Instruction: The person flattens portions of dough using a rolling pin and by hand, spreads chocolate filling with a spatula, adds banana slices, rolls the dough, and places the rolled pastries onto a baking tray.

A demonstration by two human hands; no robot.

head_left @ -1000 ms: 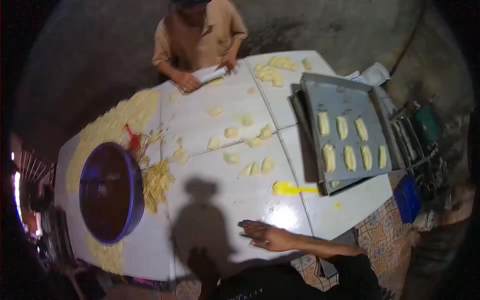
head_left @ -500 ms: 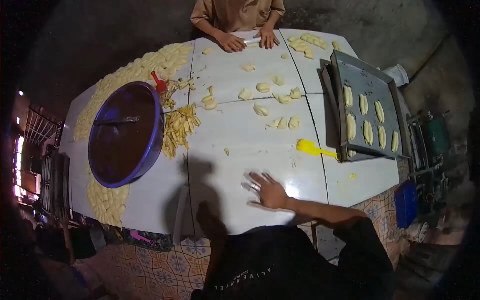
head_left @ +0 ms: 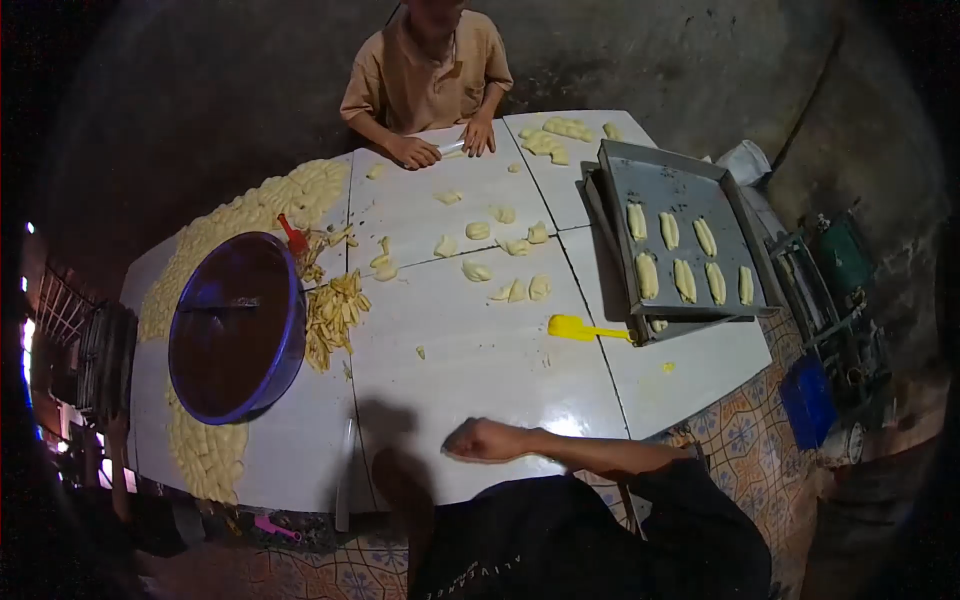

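My right hand (head_left: 487, 440) rests on the white tabletop (head_left: 480, 375) near its front edge, fingers curled into a loose fist. Its palm side is hidden, so I cannot make out whether anything is inside. My left hand (head_left: 400, 472) is a dark, shadowed shape at the front edge, its fingers not readable. Close to its left lies a pale stick (head_left: 346, 475), perhaps a rolling pin. Farther up the table are scattered dough pieces (head_left: 477, 271) and a yellow scoop (head_left: 572, 327).
A purple basin (head_left: 300, 340) of brown filling stands left, beside yellowish strips (head_left: 335, 315), a red scoop (head_left: 292, 235) and many dough pieces (head_left: 290, 195). At right, a metal tray (head_left: 690, 165) holds shaped dough. Across the table, a person's hands (head_left: 415, 152) grip a white roller (head_left: 453, 147).
My view has tilted up, showing more of the person opposite. My right hand has gone from spread fingers to a curled fist and shifted left and nearer the front edge.
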